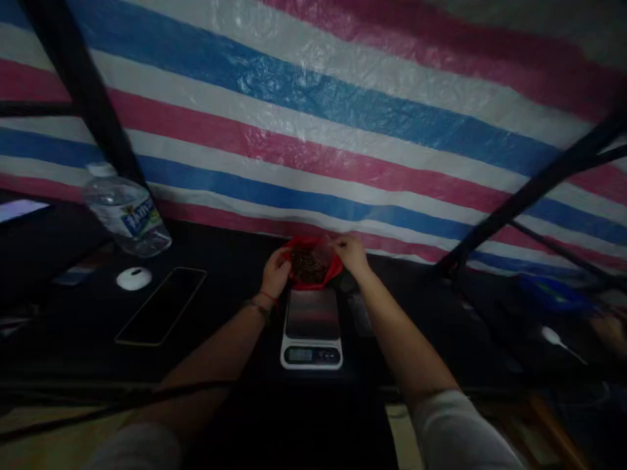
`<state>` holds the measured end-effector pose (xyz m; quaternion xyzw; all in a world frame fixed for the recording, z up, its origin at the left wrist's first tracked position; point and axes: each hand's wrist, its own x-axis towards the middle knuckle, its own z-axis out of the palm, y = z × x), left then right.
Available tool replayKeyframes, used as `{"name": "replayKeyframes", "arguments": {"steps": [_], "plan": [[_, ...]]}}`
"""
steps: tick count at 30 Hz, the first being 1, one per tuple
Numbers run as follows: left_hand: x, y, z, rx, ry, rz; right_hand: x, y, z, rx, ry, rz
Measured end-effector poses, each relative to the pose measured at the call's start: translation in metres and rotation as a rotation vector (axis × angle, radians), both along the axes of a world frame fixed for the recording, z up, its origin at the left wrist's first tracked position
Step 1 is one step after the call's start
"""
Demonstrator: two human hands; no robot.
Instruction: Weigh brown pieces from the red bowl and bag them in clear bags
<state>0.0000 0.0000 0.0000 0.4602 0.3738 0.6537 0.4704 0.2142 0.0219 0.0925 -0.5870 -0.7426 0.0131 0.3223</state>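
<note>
Red bag [306,285] of dark bits [304,266]: left hand [275,271] pinches its rim, right hand [351,253] grips clear plastic [322,250] over them. Apparently scooping; next move needs a steady bag.

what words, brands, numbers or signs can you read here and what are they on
No text can be read with certainty.
Bottle label: large slanted lettering, too blurred to read.
Scale display: too small and blurred.
Scale buttons: markings too small.
Blue item at right: too blurred.
</note>
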Motion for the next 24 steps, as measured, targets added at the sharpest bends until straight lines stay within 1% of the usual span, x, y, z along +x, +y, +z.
{"name": "replayKeyframes", "arguments": {"steps": [2, 4, 6, 8, 10, 13, 15, 17, 19, 20, 21, 22, 23, 24], "plan": [[0.002, -0.004, 0.004, -0.023, -0.029, -0.087, 0.001, -0.001, 0.001, 0.006, -0.023, 0.036], [0.005, -0.008, 0.009, -0.049, -0.067, -0.167, 0.002, -0.001, 0.003, 0.011, -0.001, 0.053], [0.007, -0.012, 0.012, -0.083, -0.121, -0.254, 0.004, -0.002, 0.006, 0.018, 0.065, 0.054], [0.007, -0.014, 0.015, -0.109, -0.160, -0.290, 0.007, -0.003, 0.009, 0.009, 0.174, 0.030], [0.007, -0.015, 0.016, -0.124, -0.158, -0.260, 0.013, -0.007, 0.008, -0.014, 0.342, 0.009], [0.004, -0.011, 0.016, -0.129, -0.118, -0.147, 0.030, -0.024, -0.003, -0.037, 0.729, 0.008], [0.002, -0.009, 0.016, -0.136, -0.102, -0.071, 0.052, -0.046, -0.015, -0.015, 0.965, -0.006], [0.002, -0.008, 0.017, -0.148, -0.092, -0.013, 0.082, -0.078, -0.028, 0.057, 1.051, -0.033], [0.002, -0.008, 0.018, -0.157, -0.081, 0.025, 0.116, -0.115, -0.041, 0.194, 1.005, -0.119], [0.003, -0.008, 0.018, -0.162, -0.074, 0.037, 0.132, -0.135, -0.048, 0.249, 0.926, -0.182], [0.003, -0.008, 0.019, -0.166, -0.066, 0.047, 0.147, -0.154, -0.056, 0.274, 0.810, -0.243], [0.003, -0.009, 0.019, -0.172, -0.058, 0.055, 0.160, -0.172, -0.063, 0.271, 0.671, -0.290], [0.004, -0.008, 0.019, -0.179, -0.048, 0.065, 0.170, -0.188, -0.070, 0.237, 0.534, -0.303], [0.004, -0.008, 0.019, -0.184, -0.039, 0.076, 0.177, -0.201, -0.077, 0.185, 0.408, -0.262]]}}
